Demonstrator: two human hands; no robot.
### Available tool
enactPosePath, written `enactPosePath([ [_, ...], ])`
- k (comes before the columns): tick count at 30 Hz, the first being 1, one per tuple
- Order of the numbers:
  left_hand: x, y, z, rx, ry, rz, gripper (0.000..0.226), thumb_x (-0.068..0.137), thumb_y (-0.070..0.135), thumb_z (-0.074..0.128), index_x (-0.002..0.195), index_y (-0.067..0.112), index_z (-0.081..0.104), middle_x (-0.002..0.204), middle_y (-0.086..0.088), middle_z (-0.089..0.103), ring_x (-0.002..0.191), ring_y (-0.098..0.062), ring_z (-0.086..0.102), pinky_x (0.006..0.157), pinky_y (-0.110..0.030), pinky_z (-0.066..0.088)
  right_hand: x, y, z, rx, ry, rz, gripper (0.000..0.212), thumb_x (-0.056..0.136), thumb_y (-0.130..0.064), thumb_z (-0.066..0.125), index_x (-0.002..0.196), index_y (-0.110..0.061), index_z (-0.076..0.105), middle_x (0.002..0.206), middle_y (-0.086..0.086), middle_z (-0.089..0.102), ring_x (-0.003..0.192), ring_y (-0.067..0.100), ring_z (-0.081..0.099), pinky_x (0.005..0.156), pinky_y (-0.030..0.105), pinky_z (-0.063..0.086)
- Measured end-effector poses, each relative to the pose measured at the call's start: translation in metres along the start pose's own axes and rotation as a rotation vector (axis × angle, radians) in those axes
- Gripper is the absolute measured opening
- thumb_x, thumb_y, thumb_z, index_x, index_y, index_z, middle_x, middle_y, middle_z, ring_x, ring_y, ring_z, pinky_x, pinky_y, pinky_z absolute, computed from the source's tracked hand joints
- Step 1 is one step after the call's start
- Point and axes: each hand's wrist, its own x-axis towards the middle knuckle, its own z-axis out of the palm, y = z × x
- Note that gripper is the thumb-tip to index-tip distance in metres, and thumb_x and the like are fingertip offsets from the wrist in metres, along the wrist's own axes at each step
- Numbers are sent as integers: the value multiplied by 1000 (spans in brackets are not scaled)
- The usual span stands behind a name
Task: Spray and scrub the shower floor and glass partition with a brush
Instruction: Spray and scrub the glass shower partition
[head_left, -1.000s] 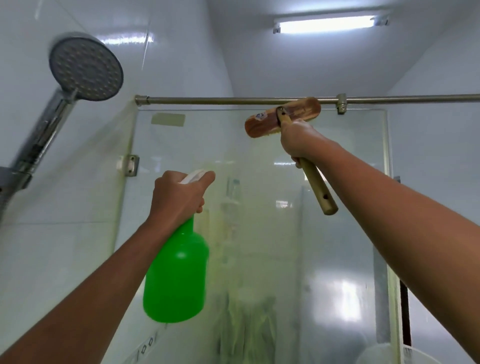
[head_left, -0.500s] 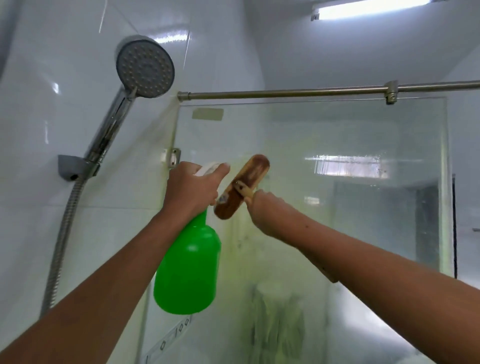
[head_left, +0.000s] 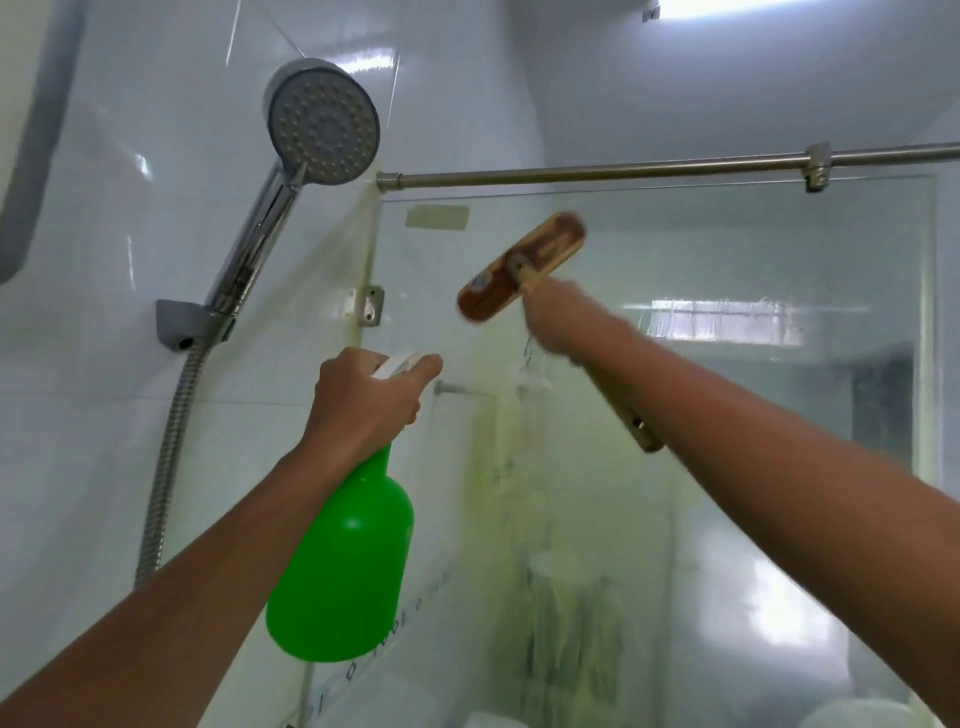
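Brush (head_left: 521, 267) on glass partition (head_left: 727, 415), spray bottle (head_left: 343, 561) left

Wooden brush (head_left: 521, 267), glossy green plastic bottle (head_left: 343, 571), glass partition (head_left: 727, 415).

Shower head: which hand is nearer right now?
Left. The left hand, gripping the green spray bottle, sits just below-right of the shower head; the right hand, holding the brush, is farther right at the glass.

The right hand (head_left: 558, 317) and brush (head_left: 521, 267) are smeared by motion blur, can't make out the fingers. Stuff behind the glass (head_left: 727, 415) is just foggy shapes, and the hose (head_left: 163, 467) disappears behind the left arm.
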Motion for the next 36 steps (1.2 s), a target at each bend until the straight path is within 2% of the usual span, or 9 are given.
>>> enactPosePath([
  [5,-1,-1,9,12,-5,23,46,86,53,74,70,10,78,66,-2,77,70,-22,76,72,-36,59,-80,-42,69,-128,-279,-252,38,107,-29,25,131,-8,45,98,10,52,69,23,50,62,33,38],
  [8,2,-1,6,-25,3,18,46,86,53,75,69,11,78,64,-2,76,70,-21,76,79,-40,62,-58,-29,51,-156,-223,-277,41,107,-23,24,147,-14,31,105,17,55,78,29,59,66,36,42],
  [11,5,-1,4,-48,-1,4,48,86,53,75,70,9,77,63,-2,76,69,-21,77,84,-42,62,-5,0,6,-67,-75,-132,51,104,-16,26,153,-22,17,110,19,56,86,34,61,68,40,51],
  [16,6,-1,3,-64,15,0,45,86,50,76,73,7,78,64,-3,77,71,-23,78,85,-43,63,29,32,-41,106,14,111,44,105,-26,25,149,-21,24,107,18,53,77,25,59,58,40,60],
  [20,8,1,4,-82,20,-11,46,86,52,76,72,8,78,63,-2,77,72,-23,78,84,-45,63,-41,4,25,-169,-52,-104,39,103,-14,29,140,-10,38,114,17,58,92,32,62,70,38,47],
  [23,6,7,9,-95,-1,14,46,87,52,75,71,9,78,64,-3,77,70,-24,78,82,-48,64,-96,-10,46,-186,-284,-251,36,107,-31,23,134,-16,43,104,11,55,82,28,59,76,41,53],
  [28,1,16,23,-157,-30,12,45,88,49,76,73,6,77,66,-7,77,69,-26,78,76,-43,66,-43,31,-5,-45,-79,-67,42,106,-28,24,147,-17,32,109,17,55,84,32,58,68,42,52],
  [31,1,18,30,-178,-41,-1,42,88,47,76,74,7,77,66,-7,77,68,-24,78,71,-38,65,2,79,-62,197,54,221,42,101,-37,23,136,-21,37,98,13,56,69,29,60,40,36,54],
  [36,-6,3,40,-187,-80,-33,43,87,45,76,74,4,78,65,-7,77,69,-29,78,76,-43,66,-50,96,-43,200,49,334,43,103,-45,25,110,-9,47,97,15,55,73,31,60,57,44,57],
])
